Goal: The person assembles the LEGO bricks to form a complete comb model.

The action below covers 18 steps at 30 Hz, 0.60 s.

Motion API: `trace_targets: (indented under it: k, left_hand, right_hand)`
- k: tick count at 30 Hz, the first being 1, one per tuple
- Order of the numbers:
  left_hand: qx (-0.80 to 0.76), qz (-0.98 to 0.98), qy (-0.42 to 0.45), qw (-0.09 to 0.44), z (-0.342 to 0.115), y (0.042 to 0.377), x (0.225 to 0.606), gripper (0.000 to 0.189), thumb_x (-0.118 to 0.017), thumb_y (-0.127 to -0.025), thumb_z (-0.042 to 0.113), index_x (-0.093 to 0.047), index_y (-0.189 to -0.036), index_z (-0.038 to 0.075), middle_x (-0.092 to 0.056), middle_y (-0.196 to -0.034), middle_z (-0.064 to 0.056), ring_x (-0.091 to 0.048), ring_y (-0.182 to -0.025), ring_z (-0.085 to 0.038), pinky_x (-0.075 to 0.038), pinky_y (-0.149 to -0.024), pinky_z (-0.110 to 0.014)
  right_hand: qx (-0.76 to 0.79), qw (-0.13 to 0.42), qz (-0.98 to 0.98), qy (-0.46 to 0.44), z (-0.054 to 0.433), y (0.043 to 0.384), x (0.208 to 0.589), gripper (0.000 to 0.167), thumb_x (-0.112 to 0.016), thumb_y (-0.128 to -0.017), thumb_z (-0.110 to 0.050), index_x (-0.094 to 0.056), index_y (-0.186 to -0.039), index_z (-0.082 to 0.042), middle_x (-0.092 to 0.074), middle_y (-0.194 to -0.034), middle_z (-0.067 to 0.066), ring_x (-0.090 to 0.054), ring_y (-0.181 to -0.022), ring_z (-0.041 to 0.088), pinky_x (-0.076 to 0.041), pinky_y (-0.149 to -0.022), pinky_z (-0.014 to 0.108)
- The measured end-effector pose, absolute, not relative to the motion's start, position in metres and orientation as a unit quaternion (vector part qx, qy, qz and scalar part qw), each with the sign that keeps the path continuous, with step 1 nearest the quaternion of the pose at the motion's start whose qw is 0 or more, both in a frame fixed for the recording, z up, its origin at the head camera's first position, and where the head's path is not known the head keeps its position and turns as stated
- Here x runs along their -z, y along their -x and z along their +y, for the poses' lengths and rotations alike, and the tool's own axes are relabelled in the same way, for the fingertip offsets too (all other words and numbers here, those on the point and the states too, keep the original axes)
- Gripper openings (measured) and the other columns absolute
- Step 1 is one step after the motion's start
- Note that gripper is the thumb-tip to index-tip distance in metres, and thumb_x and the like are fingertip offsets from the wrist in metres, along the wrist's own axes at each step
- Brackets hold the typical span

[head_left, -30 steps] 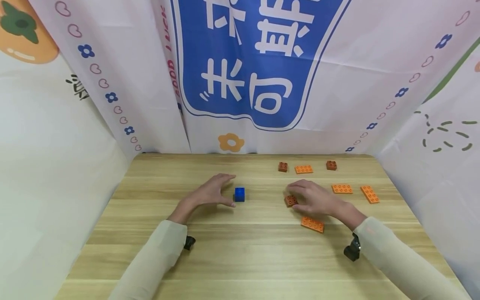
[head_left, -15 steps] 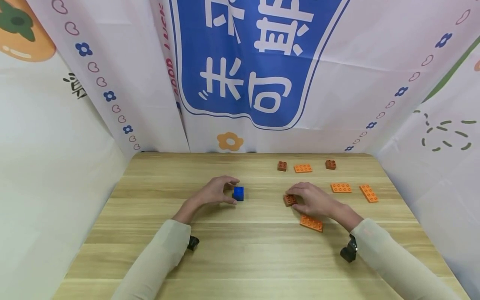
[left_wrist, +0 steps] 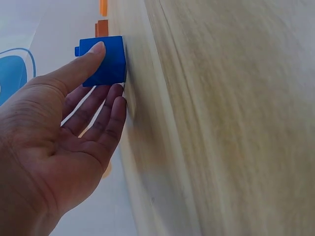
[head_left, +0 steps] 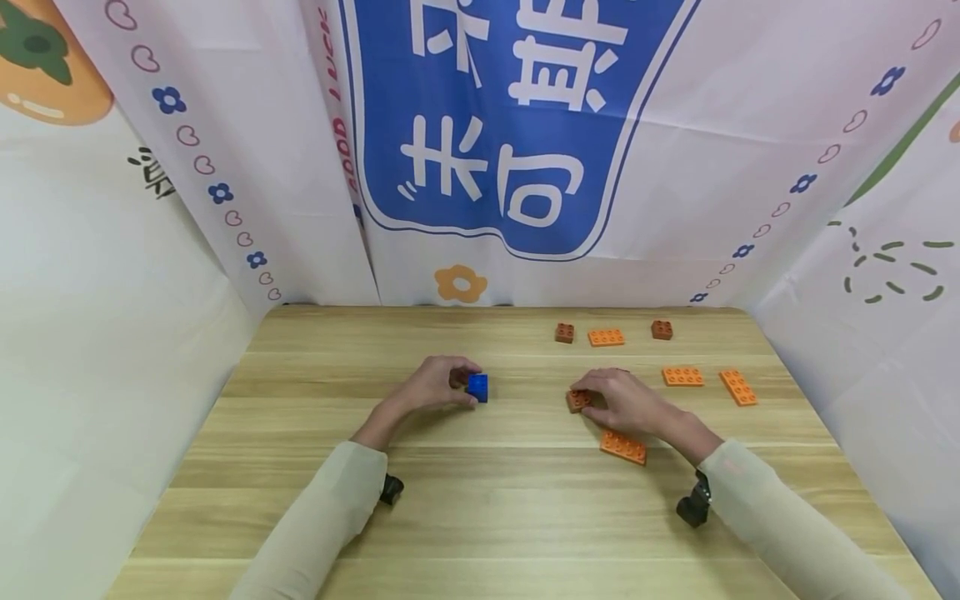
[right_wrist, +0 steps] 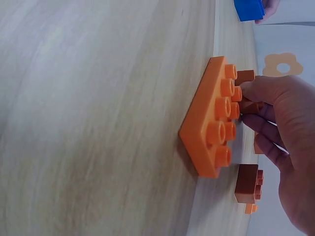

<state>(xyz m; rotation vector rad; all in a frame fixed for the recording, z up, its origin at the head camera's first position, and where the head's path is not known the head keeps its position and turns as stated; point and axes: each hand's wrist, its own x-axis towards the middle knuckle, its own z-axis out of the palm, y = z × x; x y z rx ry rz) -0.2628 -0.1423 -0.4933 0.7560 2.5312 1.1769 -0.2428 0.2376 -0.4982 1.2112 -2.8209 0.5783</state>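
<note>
1. Blue block [head_left: 478, 387]: about midway between the bench's [head_left: 510, 517] side edges, nearer its far edge, pinched by the left grip [head_left: 433, 386].
2. Brown brick [head_left: 576, 402]: nearer the right edge, pinched by the right grip [head_left: 628, 402].
3. Both seem light, stiff; hold smooth sides.

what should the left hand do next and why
The left hand should probably firm its grip on the blue block: its thumb is at the near side and a finger at the far side, but how tightly they press isn't visible, and the block seems to rest on the table.
</note>
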Motion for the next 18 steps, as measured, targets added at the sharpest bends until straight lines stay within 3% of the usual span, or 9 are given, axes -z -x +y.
trace_targets:
  k: [18]
  left_hand:
    - [-0.412,0.868,-0.246,0.126,-0.138,0.265,0.495,0.037,-0.088,-0.087,0.004,-0.071,-0.120,0.000,-0.075,-0.113,-0.013,-0.072,-0.100,-0.022,-0.061,-0.091,-0.034]
  right_hand:
    - [-0.231,0.040,-0.898,-0.372,0.226,0.242,0.497,0.035,-0.084,-0.094,-0.019,-0.074,-0.125,-0.010,-0.076,-0.120,0.002,-0.072,-0.107,0.017,-0.061,-0.091,0.038]
